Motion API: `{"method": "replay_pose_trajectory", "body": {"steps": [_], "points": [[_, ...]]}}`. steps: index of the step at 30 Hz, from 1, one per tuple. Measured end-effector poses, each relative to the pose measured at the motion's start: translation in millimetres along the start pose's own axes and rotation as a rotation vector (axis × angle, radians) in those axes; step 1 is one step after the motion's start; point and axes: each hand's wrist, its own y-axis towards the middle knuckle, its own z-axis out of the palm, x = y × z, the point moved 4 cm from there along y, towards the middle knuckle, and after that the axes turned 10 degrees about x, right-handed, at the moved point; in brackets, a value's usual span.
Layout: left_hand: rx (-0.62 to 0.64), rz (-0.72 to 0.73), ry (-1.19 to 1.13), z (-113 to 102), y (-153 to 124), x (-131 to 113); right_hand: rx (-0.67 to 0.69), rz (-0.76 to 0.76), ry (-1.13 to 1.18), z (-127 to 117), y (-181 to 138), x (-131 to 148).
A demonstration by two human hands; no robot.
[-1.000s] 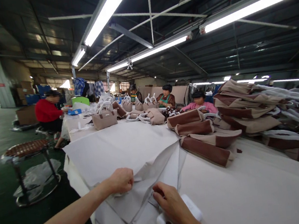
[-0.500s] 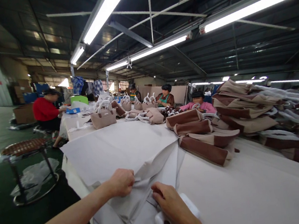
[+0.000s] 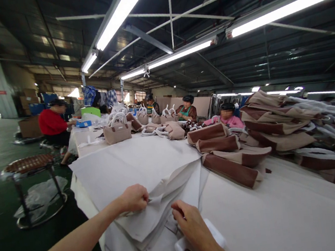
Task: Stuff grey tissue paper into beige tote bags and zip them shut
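With the left hand (image 3: 134, 198) pinched on the top sheets of the paper stack (image 3: 140, 174) at the worktop (image 3: 275, 218) near edge, and the right hand (image 3: 189, 222) loosely curled beside it, several sheets may lift together or tear.

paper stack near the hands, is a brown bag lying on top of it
No, the paper stack has only the left hand pinching its near edge; the brown bags lie beside it on the table.
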Motion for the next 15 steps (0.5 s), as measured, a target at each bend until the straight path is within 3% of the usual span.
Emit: {"method": "replay_pose_trajectory", "body": {"steps": [4, 7, 11, 15], "points": [[0.031, -0.001, -0.047, -3, 7, 9, -0.003, -0.010, 0.077, 0, 2, -4], [-0.072, -0.028, -0.025, -10, 8, 9, -0.024, 0.009, 0.194, 1, 3, -10], [-0.238, -0.098, 0.015, -22, 2, 3, -0.050, 0.104, 0.523, 5, 7, -18], [-0.260, -0.046, 0.054, -29, -13, -17, -0.081, 0.183, 0.857, 5, 12, -16]]}}
